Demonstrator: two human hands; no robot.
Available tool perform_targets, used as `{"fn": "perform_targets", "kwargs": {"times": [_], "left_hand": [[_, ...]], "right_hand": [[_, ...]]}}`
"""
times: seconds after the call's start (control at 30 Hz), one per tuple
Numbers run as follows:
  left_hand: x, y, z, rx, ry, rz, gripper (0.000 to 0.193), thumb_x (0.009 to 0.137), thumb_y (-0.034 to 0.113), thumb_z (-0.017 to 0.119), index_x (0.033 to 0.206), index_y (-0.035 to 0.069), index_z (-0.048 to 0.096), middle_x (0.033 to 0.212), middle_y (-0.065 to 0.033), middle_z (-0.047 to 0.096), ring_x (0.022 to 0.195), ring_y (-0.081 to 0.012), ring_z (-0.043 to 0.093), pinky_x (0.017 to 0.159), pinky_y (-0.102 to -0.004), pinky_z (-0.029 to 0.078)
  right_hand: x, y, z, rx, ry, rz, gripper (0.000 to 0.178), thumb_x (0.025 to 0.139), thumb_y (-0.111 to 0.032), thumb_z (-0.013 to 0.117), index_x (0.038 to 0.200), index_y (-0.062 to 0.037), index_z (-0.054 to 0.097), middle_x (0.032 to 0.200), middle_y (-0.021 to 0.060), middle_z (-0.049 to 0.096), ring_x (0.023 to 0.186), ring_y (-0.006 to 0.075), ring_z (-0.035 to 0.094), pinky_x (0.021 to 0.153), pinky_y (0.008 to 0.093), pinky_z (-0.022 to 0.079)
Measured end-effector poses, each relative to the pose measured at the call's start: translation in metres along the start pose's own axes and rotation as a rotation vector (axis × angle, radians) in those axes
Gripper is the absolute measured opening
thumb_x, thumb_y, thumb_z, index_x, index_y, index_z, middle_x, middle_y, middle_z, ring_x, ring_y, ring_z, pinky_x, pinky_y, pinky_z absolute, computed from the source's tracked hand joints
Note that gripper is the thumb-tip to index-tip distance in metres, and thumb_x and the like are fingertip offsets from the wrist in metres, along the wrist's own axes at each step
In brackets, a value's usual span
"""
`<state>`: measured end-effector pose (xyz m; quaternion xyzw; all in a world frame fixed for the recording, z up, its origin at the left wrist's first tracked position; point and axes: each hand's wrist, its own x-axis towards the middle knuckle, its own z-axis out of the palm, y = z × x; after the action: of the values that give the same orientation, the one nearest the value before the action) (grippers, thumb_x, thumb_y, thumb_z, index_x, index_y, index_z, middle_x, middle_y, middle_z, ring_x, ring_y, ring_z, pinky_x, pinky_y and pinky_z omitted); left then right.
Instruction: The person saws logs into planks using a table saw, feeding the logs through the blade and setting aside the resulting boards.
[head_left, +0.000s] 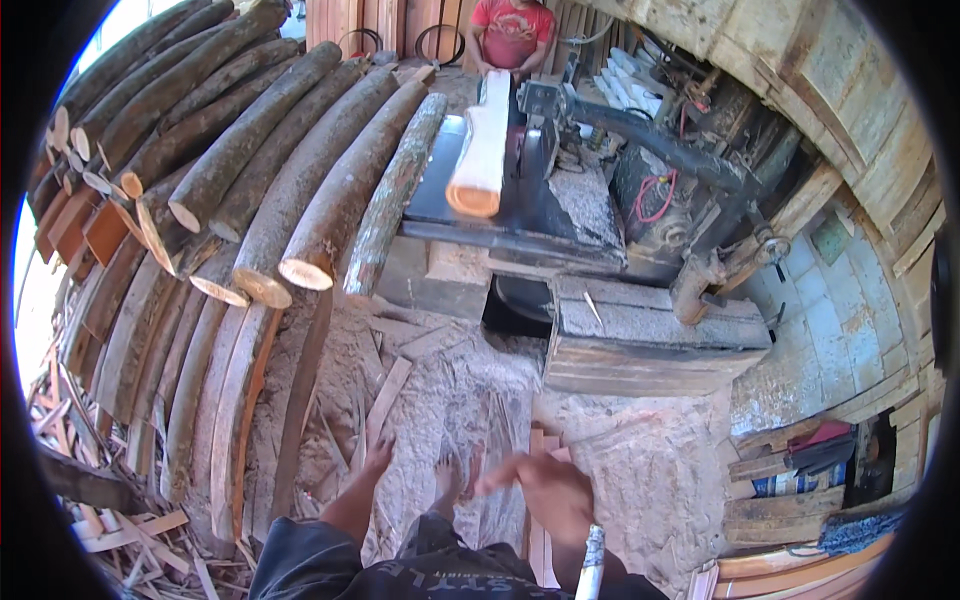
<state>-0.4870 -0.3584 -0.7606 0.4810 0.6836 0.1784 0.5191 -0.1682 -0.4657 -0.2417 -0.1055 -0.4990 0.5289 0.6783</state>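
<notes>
My right hand (552, 492) is low in the middle, above the dusty floor. Its fingers are apart, one stretching left and smeared by motion, and nothing shows in them. Just beneath it, close to the camera, is a white stick with a grey tip (591, 562), like a cigarette. My left hand is out of view. Further ahead, a partly sawn log (482, 155) with a pale cut face lies on the dark saw table (432, 192). A co-worker in a red shirt (514, 35) stands at its far end with both hands near it.
Sawing machinery with a long arm (650, 130) stands right of the table, behind a sawdust-covered wooden box (655, 350). Stacked logs (330, 180) fill the left, several ends jutting toward me. Wood scraps (388, 395) lie on the sawdust floor (650, 460) near my bare feet.
</notes>
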Motion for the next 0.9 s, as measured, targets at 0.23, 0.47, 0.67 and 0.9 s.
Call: {"fn": "perform_targets", "kwargs": {"times": [0.23,0.47,0.67,0.9], "left_hand": [[-0.306,-0.128,0.023,0.153,-0.278,-0.693,0.053,0.086,0.052,0.050,0.123,0.013,0.056,0.113,-0.0163,0.062,0.109,-0.0297,0.056,0.081,-0.0453,0.047],[-0.394,-0.130,0.027,-0.119,-0.298,-0.562,0.056,0.090,0.049,0.046,0.131,0.011,0.044,0.118,-0.0160,0.059,0.108,-0.0318,0.056,0.085,-0.0464,0.044],[-0.353,-0.061,0.023,-0.163,-0.335,-0.496,0.062,0.093,0.047,0.042,0.141,0.010,0.027,0.123,-0.0163,0.056,0.107,-0.0324,0.056,0.088,-0.0477,0.041],[-0.242,-0.106,0.031,0.124,-0.502,-0.288,0.061,0.092,0.043,0.048,0.137,0.004,0.034,0.122,-0.0179,0.056,0.103,-0.0301,0.058,0.081,-0.0411,0.046]], "right_hand": [[-0.097,-0.076,0.120,0.321,-0.152,-0.507,0.057,0.078,-0.051,0.068,0.114,-0.0082,0.055,0.096,0.0213,0.056,0.089,0.0301,0.057,0.066,0.0469,0.044],[-0.158,-0.153,0.130,0.237,0.070,-0.524,0.062,0.082,-0.052,0.062,0.116,-0.0006,0.056,0.109,0.0273,0.057,0.080,0.0326,0.055,0.066,0.0475,0.047],[-0.194,-0.182,0.019,-0.960,0.944,-0.054,0.026,0.089,-0.017,0.059,0.108,0.0002,0.056,0.099,0.0151,0.062,0.090,0.0198,0.061,0.083,0.0313,0.047],[-0.219,-0.150,-0.193,-1.130,1.157,-0.085,0.016,0.087,-0.004,0.062,0.102,-0.0013,0.055,0.096,0.0084,0.064,0.086,0.0097,0.060,0.073,0.0232,0.049]]}}
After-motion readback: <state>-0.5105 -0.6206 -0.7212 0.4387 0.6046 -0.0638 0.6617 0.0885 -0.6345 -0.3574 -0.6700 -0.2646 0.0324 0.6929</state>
